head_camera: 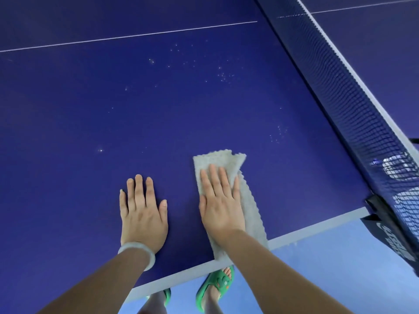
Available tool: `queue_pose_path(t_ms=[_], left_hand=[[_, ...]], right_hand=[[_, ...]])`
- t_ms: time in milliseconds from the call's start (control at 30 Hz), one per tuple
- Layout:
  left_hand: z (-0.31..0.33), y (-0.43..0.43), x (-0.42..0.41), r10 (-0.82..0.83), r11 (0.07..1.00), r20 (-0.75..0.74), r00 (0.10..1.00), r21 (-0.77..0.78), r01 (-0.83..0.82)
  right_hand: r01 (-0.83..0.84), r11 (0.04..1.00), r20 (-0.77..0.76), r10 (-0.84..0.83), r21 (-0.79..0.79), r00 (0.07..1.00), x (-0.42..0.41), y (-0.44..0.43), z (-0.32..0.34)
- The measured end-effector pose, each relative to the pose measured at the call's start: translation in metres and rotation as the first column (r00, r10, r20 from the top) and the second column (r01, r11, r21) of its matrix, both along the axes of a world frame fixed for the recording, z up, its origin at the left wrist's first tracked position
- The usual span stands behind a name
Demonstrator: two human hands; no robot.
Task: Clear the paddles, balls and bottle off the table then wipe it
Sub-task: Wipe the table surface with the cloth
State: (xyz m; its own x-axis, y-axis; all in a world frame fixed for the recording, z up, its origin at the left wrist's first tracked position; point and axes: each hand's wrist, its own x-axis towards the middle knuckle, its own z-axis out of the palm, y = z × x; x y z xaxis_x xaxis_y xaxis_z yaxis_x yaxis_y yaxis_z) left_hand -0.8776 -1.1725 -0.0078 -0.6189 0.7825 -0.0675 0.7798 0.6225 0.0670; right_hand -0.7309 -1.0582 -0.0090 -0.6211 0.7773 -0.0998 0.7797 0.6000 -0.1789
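Observation:
A dark blue table-tennis table [158,114] fills the view, dotted with small white specks. A grey folded cloth [249,200] lies near the table's near side edge. My right hand [221,200] presses flat on the cloth, fingers straight and pointing away from me. My left hand [142,211] rests flat on the bare table surface just left of the cloth, fingers straight, a pale bangle on the wrist. No paddles or balls are in view. Something pale and clear, perhaps the bottle [395,165], shows blurred through the net at the right.
The dark net [340,87] with its white top band runs diagonally along the right, clamped at the table edge by a black post [383,214]. A white edge line [306,232] marks the near side. Below it lie a light blue floor and my feet in green sandals [215,288].

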Motion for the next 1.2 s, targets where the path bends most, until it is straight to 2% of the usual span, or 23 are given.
queue_pose_path(t_ms=[67, 100, 133, 167, 233, 300, 400, 467, 567, 667, 733, 800, 867, 1100, 1133, 1200], left_hand=[[-0.001, -0.001, 0.000, -0.005, 1.000, -0.010, 1.000, 0.005, 0.005], [-0.001, -0.001, -0.001, -0.004, 1.000, -0.009, 1.000, 0.010, 0.004], [-0.001, -0.001, -0.001, -0.003, 1.000, -0.005, 1.000, 0.017, 0.003], [0.000, -0.001, 0.001, -0.002, 1.000, 0.005, 1.000, 0.024, 0.002], [0.001, -0.001, 0.001, 0.000, 0.999, 0.027, 1.000, 0.035, -0.001], [0.004, 0.000, 0.001, 0.008, 0.999, 0.056, 0.998, 0.050, -0.010], [0.012, 0.013, 0.015, -0.023, 0.989, 0.145, 0.989, 0.148, 0.001], [0.017, 0.032, 0.037, -0.170, 0.968, 0.129, 0.977, 0.208, 0.141], [0.016, 0.071, 0.074, -0.362, 0.920, 0.083, 0.928, 0.193, 0.342], [0.009, 0.100, 0.094, -0.354, 0.934, 0.124, 0.927, 0.085, 0.346], [0.004, 0.105, 0.099, -0.333, 0.943, 0.083, 0.939, 0.028, 0.332], [0.000, 0.104, 0.100, -0.328, 0.945, 0.041, 0.944, 0.021, 0.328], [-0.002, 0.104, 0.101, -0.320, 0.947, 0.019, 0.947, 0.040, 0.319], [-0.003, 0.105, 0.102, -0.318, 0.947, 0.018, 0.948, 0.051, 0.316], [-0.002, 0.105, 0.103, -0.316, 0.948, 0.016, 0.948, 0.050, 0.315], [0.000, 0.105, 0.104, -0.313, 0.949, 0.017, 0.950, 0.050, 0.312]], right_hand=[[-0.124, 0.992, 0.007, 0.124, 0.001, 0.992, 0.008, 0.021, 0.000], [-0.095, 0.995, 0.002, 0.095, 0.006, 0.995, 0.021, 0.033, -0.001], [0.019, 1.000, -0.010, -0.019, 0.010, 1.000, 0.040, 0.043, -0.003], [0.201, 0.979, -0.027, -0.200, 0.016, 0.979, 0.064, 0.052, -0.004], [0.538, 0.843, -0.055, -0.538, -0.014, 0.841, 0.106, 0.060, -0.004], [0.657, 0.754, -0.046, -0.657, -0.024, 0.753, 0.128, 0.057, -0.004], [0.647, 0.762, -0.027, -0.647, -0.015, 0.762, 0.130, 0.055, -0.005], [0.646, 0.763, -0.014, -0.647, -0.026, 0.762, 0.129, 0.054, -0.004], [0.641, 0.767, -0.011, -0.641, -0.025, 0.767, 0.131, 0.056, -0.004], [0.581, 0.813, -0.023, -0.582, -0.021, 0.813, 0.136, 0.055, -0.005], [0.505, 0.863, -0.019, -0.505, -0.014, 0.863, 0.149, 0.053, -0.006], [0.484, 0.875, 0.010, -0.484, 0.017, 0.875, 0.168, 0.053, -0.008], [0.542, 0.840, 0.052, -0.543, 0.034, 0.838, 0.187, 0.065, -0.009], [0.793, 0.610, 0.107, -0.789, 0.010, 0.605, 0.210, 0.134, -0.003], [0.798, 0.603, 0.094, -0.795, 0.003, 0.600, 0.202, 0.135, -0.002], [0.754, 0.656, 0.031, -0.754, -0.025, 0.657, 0.179, 0.129, -0.002]])
